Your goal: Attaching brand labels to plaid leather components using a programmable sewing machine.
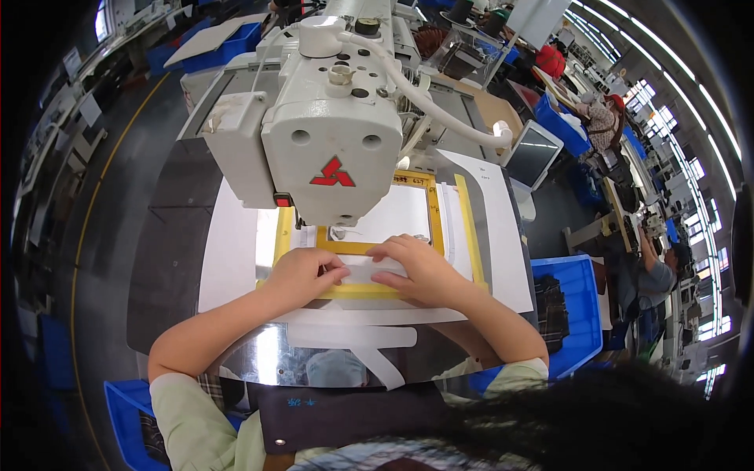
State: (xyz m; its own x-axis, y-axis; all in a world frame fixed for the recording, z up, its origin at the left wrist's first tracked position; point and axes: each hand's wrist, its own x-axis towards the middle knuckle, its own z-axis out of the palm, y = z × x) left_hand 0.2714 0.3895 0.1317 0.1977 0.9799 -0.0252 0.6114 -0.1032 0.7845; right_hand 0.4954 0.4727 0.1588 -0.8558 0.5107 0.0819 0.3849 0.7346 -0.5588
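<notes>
A yellow-edged frame [433, 206] lies on white sheets under the head of a large white sewing machine [334, 133]. My left hand [302, 276] is at the near left part of the frame, its fingers curled in toward the thumb; what they hold, if anything, is hidden. My right hand [420, 271] rests across from it, with fingertips on the frame's near bar [349, 247] and the thumb held apart. Between both hands lies a white strip [361, 269]. A small pale piece [339, 233] sits inside the frame, close to the needle area.
A shiny metal table edge [271, 353] borders the work toward me, with a white strip of paper [353, 337] on it. Blue bins holding dark plaid cloth stand at right [581, 314] and lower left [126, 408]. A screen [534, 153] is beyond the machine's right side.
</notes>
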